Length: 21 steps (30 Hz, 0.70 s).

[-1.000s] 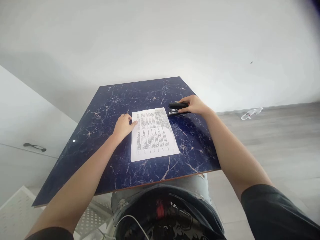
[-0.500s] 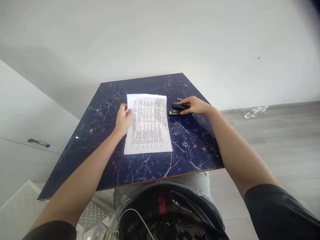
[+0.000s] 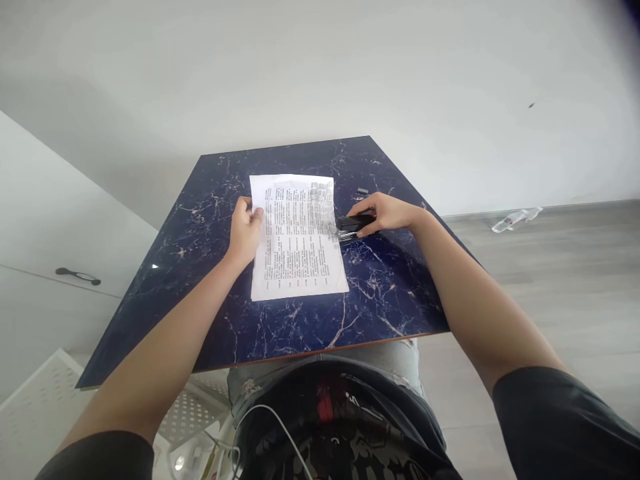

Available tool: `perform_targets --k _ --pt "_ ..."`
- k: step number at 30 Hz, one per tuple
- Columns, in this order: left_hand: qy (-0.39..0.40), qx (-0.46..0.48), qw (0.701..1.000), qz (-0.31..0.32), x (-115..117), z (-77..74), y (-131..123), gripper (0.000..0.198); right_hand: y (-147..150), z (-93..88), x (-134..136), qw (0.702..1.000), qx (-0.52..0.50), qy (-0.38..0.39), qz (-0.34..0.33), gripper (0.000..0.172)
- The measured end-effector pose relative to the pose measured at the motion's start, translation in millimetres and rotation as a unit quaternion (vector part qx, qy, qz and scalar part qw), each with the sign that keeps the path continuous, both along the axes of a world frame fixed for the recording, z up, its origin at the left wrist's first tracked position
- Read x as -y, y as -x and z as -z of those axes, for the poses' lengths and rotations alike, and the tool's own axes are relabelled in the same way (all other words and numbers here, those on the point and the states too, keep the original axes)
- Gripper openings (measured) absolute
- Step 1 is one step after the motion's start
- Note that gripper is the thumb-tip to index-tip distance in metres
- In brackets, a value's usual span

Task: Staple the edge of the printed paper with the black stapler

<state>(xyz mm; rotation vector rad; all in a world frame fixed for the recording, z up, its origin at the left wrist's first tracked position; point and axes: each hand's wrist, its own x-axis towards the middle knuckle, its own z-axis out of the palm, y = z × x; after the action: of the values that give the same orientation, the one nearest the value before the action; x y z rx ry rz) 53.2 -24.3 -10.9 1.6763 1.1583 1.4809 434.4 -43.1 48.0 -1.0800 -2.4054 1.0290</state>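
- A pale wall (image 3: pixel 320 73) backs the blue marbled table (image 3: pixel 300 333).
- Both forearms angle inward over it, palms down-ish.
- Paper (image 3: pixel 297 240) over the table's middle, left edge pinched in the left hand (image 3: pixel 245 230).
- Stapler (image 3: pixel 356 224) at the paper's right edge, right hand (image 3: pixel 387 212) closed round it, thumb nearside. Seemingly lining up; pressing would call for a seated edge, steady paper.

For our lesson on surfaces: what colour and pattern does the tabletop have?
The tabletop is dark blue with pale, marble-like veining, best seen in the head view.
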Motion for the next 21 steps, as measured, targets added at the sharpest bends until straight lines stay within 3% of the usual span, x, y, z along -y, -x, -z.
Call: perform_targets --k 18,21 --pt "0.0 0.0 1.0 -0.002 0.8 1.1 -3.2 0.01 7.3 -4.7 2.7 1.0 0.015 -0.009 -0.001 0.039" --pt "0.011 0.008 1.0 -0.003 2.4 -0.6 -4.2 0.011 11.4 -6.8 5.2 1.0 0.02 -0.012 0.001 0.047"
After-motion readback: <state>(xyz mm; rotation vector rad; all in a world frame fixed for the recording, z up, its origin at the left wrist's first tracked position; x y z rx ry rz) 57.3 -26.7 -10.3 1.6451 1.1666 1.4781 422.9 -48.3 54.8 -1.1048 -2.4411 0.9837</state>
